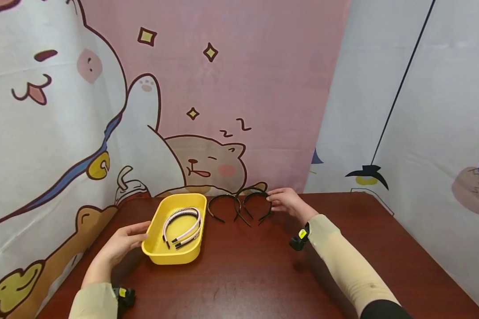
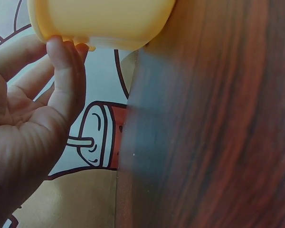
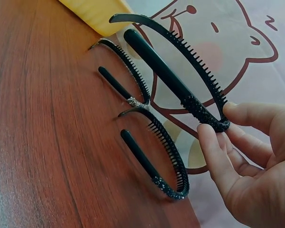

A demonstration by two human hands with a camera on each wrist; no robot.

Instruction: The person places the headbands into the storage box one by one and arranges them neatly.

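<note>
A yellow plastic tray stands on the left of the table, holding several headbands, some pale with dark tips. My left hand grips the tray's left rim, thumb and fingers against its edge. At the back of the table, my right hand pinches a black toothed headband by its sparkly curved middle, raised in the right wrist view. Two other black headbands rest on the table: one with a silvery sparkly part, the other with a dark glittery part.
The dark red-brown wooden table runs up to a cartoon-printed cloth at the back. More printed cloth hangs along the left and right sides.
</note>
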